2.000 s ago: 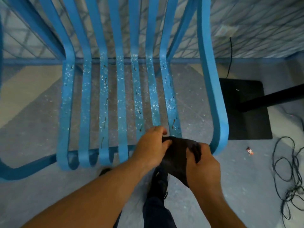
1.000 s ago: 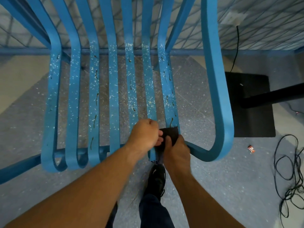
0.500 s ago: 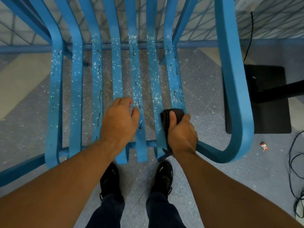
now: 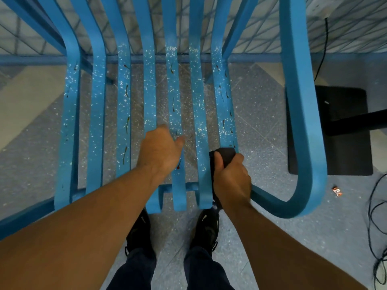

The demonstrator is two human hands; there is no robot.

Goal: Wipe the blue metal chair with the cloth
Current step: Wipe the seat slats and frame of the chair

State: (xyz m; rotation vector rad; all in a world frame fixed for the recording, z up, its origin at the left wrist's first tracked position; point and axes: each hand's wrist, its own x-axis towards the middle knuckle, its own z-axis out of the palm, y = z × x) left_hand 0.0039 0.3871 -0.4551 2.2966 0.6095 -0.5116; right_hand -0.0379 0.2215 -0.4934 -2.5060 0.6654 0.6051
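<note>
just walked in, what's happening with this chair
A person stands over the blue metal chair. The right hand grips a dark cloth against the rightmost seat slat, near its front end. The left hand rests on a middle slat. White specks and dark streaks cover the slats, so most wiping remains.

Nothing readable here tbh, the little wrapper at about 4 o'clock on the floor has some print but it's way too small
</note>
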